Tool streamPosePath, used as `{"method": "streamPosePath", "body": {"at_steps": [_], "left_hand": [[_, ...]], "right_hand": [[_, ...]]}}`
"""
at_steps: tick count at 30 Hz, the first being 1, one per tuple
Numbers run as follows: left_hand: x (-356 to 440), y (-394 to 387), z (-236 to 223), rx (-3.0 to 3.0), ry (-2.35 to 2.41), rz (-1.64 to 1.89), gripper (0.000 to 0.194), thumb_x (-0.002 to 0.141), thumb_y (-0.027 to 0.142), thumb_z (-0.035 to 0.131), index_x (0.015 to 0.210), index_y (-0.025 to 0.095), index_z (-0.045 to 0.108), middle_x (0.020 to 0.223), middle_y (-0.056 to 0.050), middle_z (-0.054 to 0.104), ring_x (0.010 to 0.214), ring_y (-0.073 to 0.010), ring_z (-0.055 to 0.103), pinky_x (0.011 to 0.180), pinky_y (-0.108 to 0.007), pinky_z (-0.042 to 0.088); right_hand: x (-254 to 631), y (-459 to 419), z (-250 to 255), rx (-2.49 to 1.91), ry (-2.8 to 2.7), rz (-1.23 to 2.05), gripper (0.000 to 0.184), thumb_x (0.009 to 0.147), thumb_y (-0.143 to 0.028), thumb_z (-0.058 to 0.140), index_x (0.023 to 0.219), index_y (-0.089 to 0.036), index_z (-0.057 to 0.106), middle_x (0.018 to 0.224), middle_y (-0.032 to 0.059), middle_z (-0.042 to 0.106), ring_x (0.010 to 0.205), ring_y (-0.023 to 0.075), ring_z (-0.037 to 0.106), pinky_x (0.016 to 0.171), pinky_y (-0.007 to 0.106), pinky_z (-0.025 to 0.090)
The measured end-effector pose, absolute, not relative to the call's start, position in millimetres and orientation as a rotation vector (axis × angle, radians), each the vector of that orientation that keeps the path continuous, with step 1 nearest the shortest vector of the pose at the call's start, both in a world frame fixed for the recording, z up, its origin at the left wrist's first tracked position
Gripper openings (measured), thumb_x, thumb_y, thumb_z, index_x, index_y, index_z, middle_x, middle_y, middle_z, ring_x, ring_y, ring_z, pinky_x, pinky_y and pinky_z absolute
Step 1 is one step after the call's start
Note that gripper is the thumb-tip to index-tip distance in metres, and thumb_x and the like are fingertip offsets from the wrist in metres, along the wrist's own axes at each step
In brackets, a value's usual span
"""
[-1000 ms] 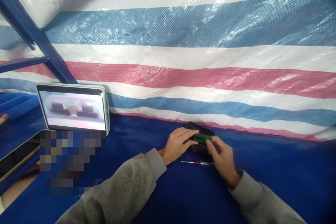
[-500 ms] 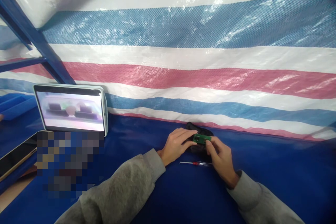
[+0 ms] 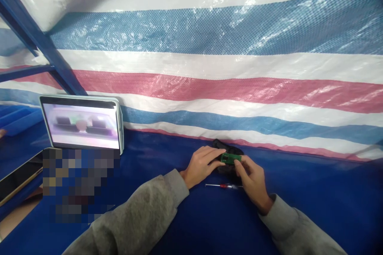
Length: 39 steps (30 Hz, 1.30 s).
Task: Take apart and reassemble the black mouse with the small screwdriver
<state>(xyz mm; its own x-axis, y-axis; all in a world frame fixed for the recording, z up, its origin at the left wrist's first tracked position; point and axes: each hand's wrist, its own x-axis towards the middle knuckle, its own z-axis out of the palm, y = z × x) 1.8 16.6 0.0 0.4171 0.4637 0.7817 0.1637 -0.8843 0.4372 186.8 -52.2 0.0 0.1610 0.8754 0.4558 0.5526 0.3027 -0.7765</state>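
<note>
Between my two hands is a small green circuit board (image 3: 230, 159) with dark parts on its face. The thumb and fingers of my left hand (image 3: 202, 164) pinch its left end. My right hand (image 3: 250, 175) grips the right end, thumb on the front. Behind and below the board lies a black, soft-looking thing (image 3: 226, 146), partly covered by the board and hands; its kind is unclear. Just nearer to me, a screwdriver (image 3: 223, 186) with a thin metal shaft and a red and clear handle rests on the blue surface, its right end beside my right hand.
A tablet (image 3: 80, 125) stands propped at the left, its screen lit. A phone (image 3: 22, 173) is at the far left, by a blurred-out patch. Blue trays (image 3: 22, 119) and another person's fingertip (image 3: 2, 132) show at the left edge. A striped plastic sheet (image 3: 209, 63) hangs behind the blue table (image 3: 194, 223).
Both hands keep their grip on the circuit board, almost unmoved. The whole view has shifted very slightly.
</note>
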Motion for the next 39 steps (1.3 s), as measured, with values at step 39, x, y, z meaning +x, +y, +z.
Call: {"method": "streamPosePath", "body": {"at_steps": [39], "left_hand": [[1.6,17.4,-0.3,2.343,0.548,1.446,0.034,0.092,0.034,0.065,0.123,0.018,0.063,0.109,-0.009,0.073,0.094,-0.0202,0.069,0.085,-0.035,0.056]], "right_hand": [[186.7,-53.9,1.5,-1.373,-1.524,0.339,0.026,0.094,-0.037,0.050,0.077,-0.020,0.061,0.058,-0.0029,0.057,0.051,0.0121,0.053,0.052,0.025,0.045]]}}
